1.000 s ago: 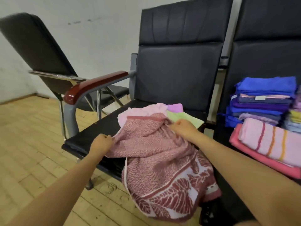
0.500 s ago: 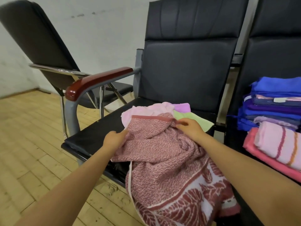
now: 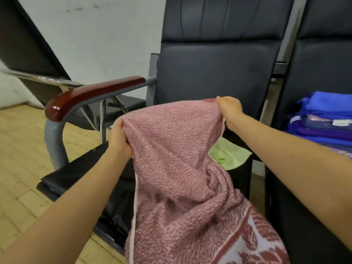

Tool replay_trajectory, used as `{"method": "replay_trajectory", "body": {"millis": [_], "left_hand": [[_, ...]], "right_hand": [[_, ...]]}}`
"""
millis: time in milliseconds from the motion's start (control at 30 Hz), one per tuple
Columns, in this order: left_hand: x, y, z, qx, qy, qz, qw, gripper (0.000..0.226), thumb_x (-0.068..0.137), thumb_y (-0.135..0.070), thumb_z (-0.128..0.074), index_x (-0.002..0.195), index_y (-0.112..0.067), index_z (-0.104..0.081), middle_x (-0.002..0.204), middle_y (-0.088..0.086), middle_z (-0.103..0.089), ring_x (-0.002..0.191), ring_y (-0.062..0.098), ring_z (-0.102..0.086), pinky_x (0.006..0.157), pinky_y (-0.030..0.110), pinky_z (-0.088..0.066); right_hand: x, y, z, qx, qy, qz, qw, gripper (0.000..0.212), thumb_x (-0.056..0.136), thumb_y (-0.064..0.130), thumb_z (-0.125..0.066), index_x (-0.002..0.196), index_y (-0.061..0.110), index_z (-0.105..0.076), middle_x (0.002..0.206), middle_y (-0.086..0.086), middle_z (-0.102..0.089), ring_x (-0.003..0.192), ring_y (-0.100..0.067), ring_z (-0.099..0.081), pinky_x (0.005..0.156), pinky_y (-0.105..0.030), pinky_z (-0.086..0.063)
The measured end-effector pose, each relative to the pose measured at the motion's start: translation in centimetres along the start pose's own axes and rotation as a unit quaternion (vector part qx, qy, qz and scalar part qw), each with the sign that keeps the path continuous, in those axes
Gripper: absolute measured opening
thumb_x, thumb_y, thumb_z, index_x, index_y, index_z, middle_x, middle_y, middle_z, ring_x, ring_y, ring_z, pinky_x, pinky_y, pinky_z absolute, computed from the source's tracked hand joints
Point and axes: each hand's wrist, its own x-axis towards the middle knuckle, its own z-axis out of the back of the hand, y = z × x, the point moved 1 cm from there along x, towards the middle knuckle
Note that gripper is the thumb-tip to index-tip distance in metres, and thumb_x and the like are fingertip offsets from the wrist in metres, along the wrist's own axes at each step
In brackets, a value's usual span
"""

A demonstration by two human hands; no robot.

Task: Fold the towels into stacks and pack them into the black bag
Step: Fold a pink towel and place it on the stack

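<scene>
A large red-and-white patterned towel (image 3: pixel 177 159) hangs in the air over the black chair seat (image 3: pixel 80 174). My left hand (image 3: pixel 119 139) grips its left top edge and my right hand (image 3: pixel 229 111) grips its right top corner, higher up. The towel's lower end with a leaf border drops past the seat's front edge. A light green towel (image 3: pixel 228 155) lies on the seat behind it, partly hidden. No black bag is in view.
A stack of folded blue and purple towels (image 3: pixel 323 121) rests on the neighbouring chair at the right. A wooden armrest (image 3: pixel 91 96) on a grey frame stands at the left. Another black chair (image 3: pixel 28 54) is behind it on the wooden floor.
Both hands have lifted the red towel off the seat and spread its top edge apart. The right hand rose higher. The pink towels beneath are now hidden behind it.
</scene>
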Motion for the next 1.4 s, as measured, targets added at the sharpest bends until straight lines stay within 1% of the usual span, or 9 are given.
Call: {"method": "replay_trajectory", "body": {"millis": [200,367,533,700,833,1000,1100,1233,1400], "left_hand": [[3.9,0.9,1.7,0.134,-0.045,0.0,0.99,0.02,0.099,-0.025,-0.046,0.113,-0.013,-0.054,0.108,0.007,-0.061,0.093,0.022,-0.059,0.084,0.039,-0.05],[4.0,3.4,5.1,0.477,-0.111,0.035,0.871,0.059,0.098,-0.013,-0.04,0.153,-0.009,-0.017,0.152,0.02,-0.03,0.133,0.039,-0.037,0.107,0.043,-0.034],[-1.0,3.5,4.6,0.609,-0.12,0.036,0.783,0.062,0.095,-0.027,-0.045,0.151,-0.01,-0.023,0.15,0.022,-0.03,0.135,0.042,-0.032,0.11,0.045,-0.03],[-8.5,2.8,1.9,0.609,0.004,-0.056,0.791,0.046,0.095,-0.026,-0.047,0.14,-0.014,-0.046,0.141,0.01,-0.048,0.127,0.03,-0.046,0.108,0.042,-0.037],[-16.6,3.0,1.0,0.61,0.129,-0.136,0.77,0.024,0.098,-0.028,-0.048,0.109,-0.013,-0.063,0.103,0.003,-0.065,0.095,0.021,-0.06,0.081,0.032,-0.046],[-22.3,4.7,1.9,0.714,0.275,-0.16,0.624,0.031,0.084,-0.055,-0.061,0.097,-0.026,-0.064,0.092,-0.008,-0.063,0.083,0.01,-0.058,0.077,0.033,-0.049],[-21.8,5.8,2.5,0.796,0.319,-0.16,0.489,0.048,0.078,-0.062,-0.065,0.104,-0.023,-0.055,0.098,-0.003,-0.051,0.089,0.014,-0.046,0.08,0.032,-0.044],[-20.8,6.0,2.6,0.753,0.375,-0.126,0.525,0.035,0.091,-0.034,-0.063,0.064,-0.02,-0.047,0.059,-0.004,-0.045,0.053,0.01,-0.037,0.054,0.024,-0.031],[-20.4,6.0,2.3,0.789,0.373,-0.134,0.469,0.032,0.097,-0.03,-0.052,0.071,-0.012,-0.045,0.079,0.016,-0.053,0.064,0.02,-0.041,0.062,0.032,-0.04]], "right_hand": [[2.4,-0.6,-2.8,-0.193,-0.009,-0.022,0.981,0.039,0.084,0.023,-0.049,0.121,0.014,-0.058,0.127,-0.007,-0.057,0.117,-0.03,-0.05,0.095,-0.033,-0.041],[-2.6,-3.0,-3.2,-0.329,0.004,0.048,0.943,0.047,0.09,0.025,-0.053,0.135,0.015,-0.045,0.138,-0.014,-0.04,0.131,-0.031,-0.031,0.102,-0.042,-0.034],[-9.0,-3.9,-2.0,-0.278,0.029,0.124,0.952,0.033,0.092,0.021,-0.049,0.124,0.014,-0.056,0.125,-0.012,-0.051,0.122,-0.03,-0.04,0.098,-0.039,-0.039],[-14.7,-2.1,0.8,-0.209,0.059,0.132,0.967,0.031,0.091,0.015,-0.045,0.117,0.013,-0.062,0.107,0.004,-0.053,0.11,-0.03,-0.055,0.092,-0.04,-0.047],[-18.5,-1.4,3.7,-0.215,0.138,0.154,0.954,0.024,0.091,0.012,-0.048,0.098,0.015,-0.07,0.083,0.014,-0.056,0.091,-0.021,-0.06,0.079,-0.03,-0.047],[-24.4,-2.9,9.2,-0.234,0.301,0.179,0.907,0.014,0.092,0.019,-0.057,0.084,0.021,-0.067,0.081,0.006,-0.064,0.079,-0.013,-0.06,0.075,-0.03,-0.048],[-26.9,-4.6,12.5,-0.368,0.439,0.255,0.779,0.016,0.087,0.032,-0.066,0.097,0.02,-0.067,0.089,0.008,-0.063,0.08,-0.006,-0.054,0.074,-0.023,-0.045],[-26.4,-6.1,14.5,-0.428,0.468,0.308,0.709,0.044,0.078,0.042,-0.075,0.113,0.021,-0.057,0.105,0.003,-0.057,0.097,-0.011,-0.048,0.083,-0.025,-0.04],[-24.2,-7.1,13.7,-0.431,0.442,0.328,0.715,0.025,0.08,0.026,-0.069,0.1,0.011,-0.069,0.096,-0.001,-0.06,0.094,-0.017,-0.052,0.084,-0.033,-0.043]]}}
